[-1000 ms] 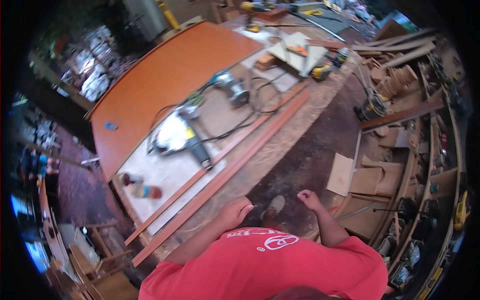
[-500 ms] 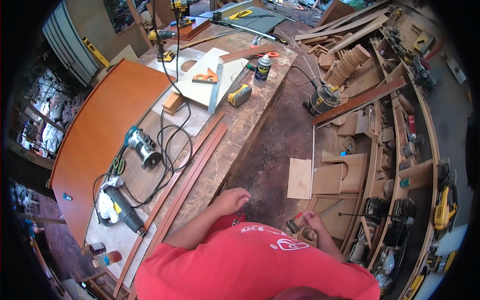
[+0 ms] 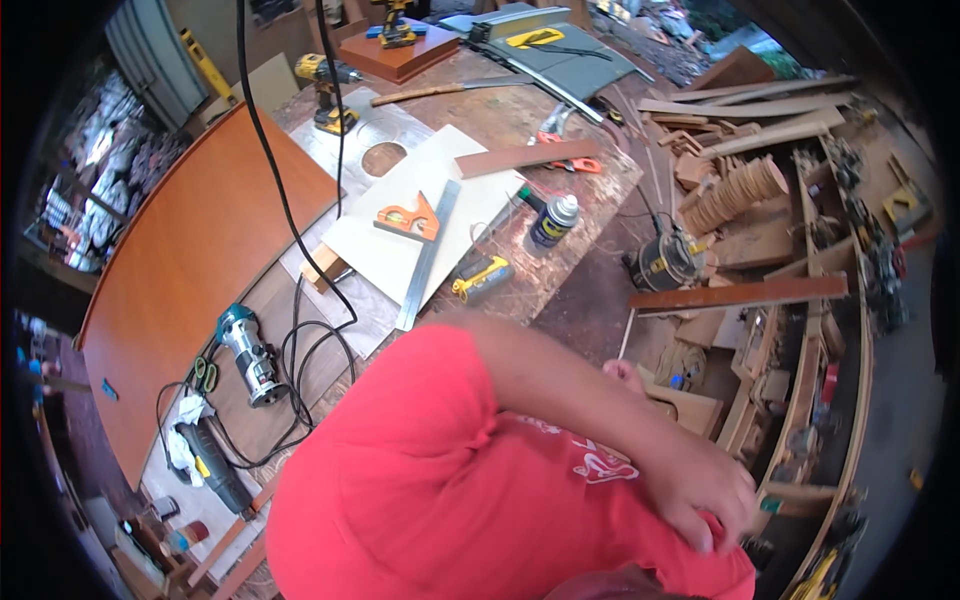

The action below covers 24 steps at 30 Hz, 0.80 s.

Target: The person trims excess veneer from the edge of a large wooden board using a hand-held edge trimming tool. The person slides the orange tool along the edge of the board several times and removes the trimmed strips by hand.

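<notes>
Two drills (image 3: 328, 95), one router (image 3: 250, 355), one spray can (image 3: 555, 220). My left arm crosses my chest, left hand (image 3: 712, 500) pinching my right sleeve (image 3: 722, 575) at lower right; right hand (image 3: 624, 374) half-hidden, grip can't tell.

2 hands (image 3: 710, 497) (image 3: 625, 375), 2 drills (image 3: 327, 90) (image 3: 397, 32), 1 sq. (image 3: 428, 262)

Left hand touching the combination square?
No, the left hand is on the red sleeve, well apart from the square.
</notes>
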### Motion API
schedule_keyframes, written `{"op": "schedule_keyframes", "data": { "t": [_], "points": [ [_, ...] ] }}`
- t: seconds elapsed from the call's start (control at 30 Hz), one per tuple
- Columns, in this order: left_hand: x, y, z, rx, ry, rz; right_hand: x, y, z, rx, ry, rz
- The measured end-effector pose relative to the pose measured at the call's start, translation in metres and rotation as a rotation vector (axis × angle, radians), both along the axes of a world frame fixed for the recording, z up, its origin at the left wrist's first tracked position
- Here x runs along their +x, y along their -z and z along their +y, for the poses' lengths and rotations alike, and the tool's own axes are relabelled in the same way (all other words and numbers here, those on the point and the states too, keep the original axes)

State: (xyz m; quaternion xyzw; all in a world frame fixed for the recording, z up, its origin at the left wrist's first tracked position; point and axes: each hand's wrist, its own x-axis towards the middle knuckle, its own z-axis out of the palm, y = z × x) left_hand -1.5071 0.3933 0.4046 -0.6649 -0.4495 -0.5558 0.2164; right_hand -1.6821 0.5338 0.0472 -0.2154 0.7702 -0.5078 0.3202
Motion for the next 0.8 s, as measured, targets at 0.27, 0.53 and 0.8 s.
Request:
{"op": "schedule_keyframes", "data": {
  "t": [0.27, 0.53, 0.8],
  "points": [
    [-0.112, -0.092, -0.012, -0.255, -0.232, 0.31, -0.2, -0.035, -0.267, -0.07, -0.231, 0.306],
    [-0.271, -0.1, -0.068, -0.568, -0.813, 0.101, -0.349, 0.062, -0.437, 0.019, -0.359, 0.256],
    [-0.328, -0.102, -0.093, -0.46, -0.886, -0.058, -0.343, 0.049, -0.482, -0.068, -0.445, 0.066]
  ]
}}
